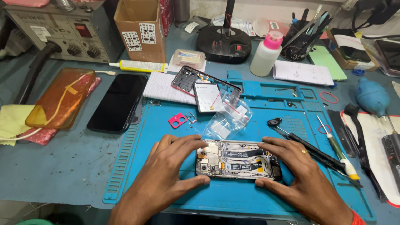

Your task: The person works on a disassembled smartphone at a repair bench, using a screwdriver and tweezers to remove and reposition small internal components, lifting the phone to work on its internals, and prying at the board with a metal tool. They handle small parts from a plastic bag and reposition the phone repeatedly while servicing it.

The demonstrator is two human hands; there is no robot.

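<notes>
Hands on an opened phone (238, 165), lying flat on the blue repair mat (166, 200) near the front edge of the bench (54, 166). Left hand (166, 175) at the camera end, thumb under the near edge, fingers (193, 144) over the far edge: grip clamped on the phone. Right hand (300, 175) at the other end, thumb along the near edge, fingers on the top right corner, likewise clamped on the phone. Just beyond: clear plastic bags (229, 118), a pink camera bezel (178, 120) and loose small parts. To the right, a black-handled tool (308, 146) and a green-handled screwdriver (337, 150). Farther back, a second disassembled phone frame (204, 89), a black phone (116, 102) face down, an orange case (62, 98), a white bottle with pink cap (266, 52) and a cardboard box (141, 29).
</notes>
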